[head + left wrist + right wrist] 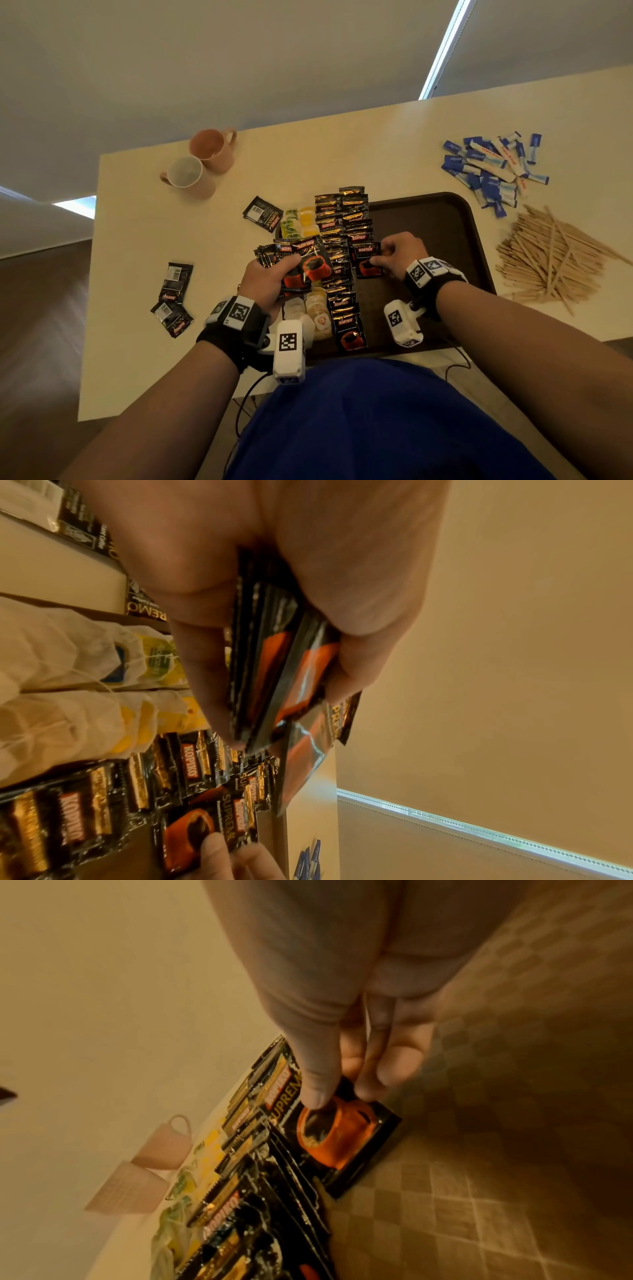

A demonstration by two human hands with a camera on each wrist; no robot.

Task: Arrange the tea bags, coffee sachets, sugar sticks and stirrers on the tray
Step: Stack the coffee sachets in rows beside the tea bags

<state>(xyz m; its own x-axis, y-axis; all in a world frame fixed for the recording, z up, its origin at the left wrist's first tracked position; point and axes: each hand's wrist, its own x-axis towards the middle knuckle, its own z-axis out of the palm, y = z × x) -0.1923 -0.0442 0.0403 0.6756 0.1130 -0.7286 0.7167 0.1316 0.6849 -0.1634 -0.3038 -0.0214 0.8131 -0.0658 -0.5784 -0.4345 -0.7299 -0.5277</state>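
A: Left hand [263,284]. What do the fingers [202,669] have?

B: A fanned stack of coffee sachets [298,263], black with an orange cup print. Fingers curled under, thumb clamped on top. The stack sits over the left edge of the tray [445,219], above the tea bags [313,311].

A: Right hand [399,255]?

B: Thumb and fingers [387,1074] pressed together, pinching the upper right corner of a single sachet [365,260]. It lies flat on the tray, its left edge overlapping the rows.

A: Rows?

B: Two overlapping columns of laid sachets [342,240], just left of the right fingers and right of the left fingers, running from the far tray edge toward the person. Past them, by the left fingers, two lines of tea bags, green and yellow tags at the far end, pale ones nearer.

A: Off the tray?

B: Well to the right of the right fingers, on the table [137,342]: a loose heap of blue-and-white sugar sticks [493,171], and nearer, a pile of wooden stirrers [548,257]. Left of the left fingers, three stray sachets: one [262,213] just beyond the tray corner, two [173,298] well out near the table edge.

A: Anything else?

B: Two pink mugs [202,164], touching, far left beyond the left fingers. Wrist cameras with black-and-white markers strapped on both wrists.
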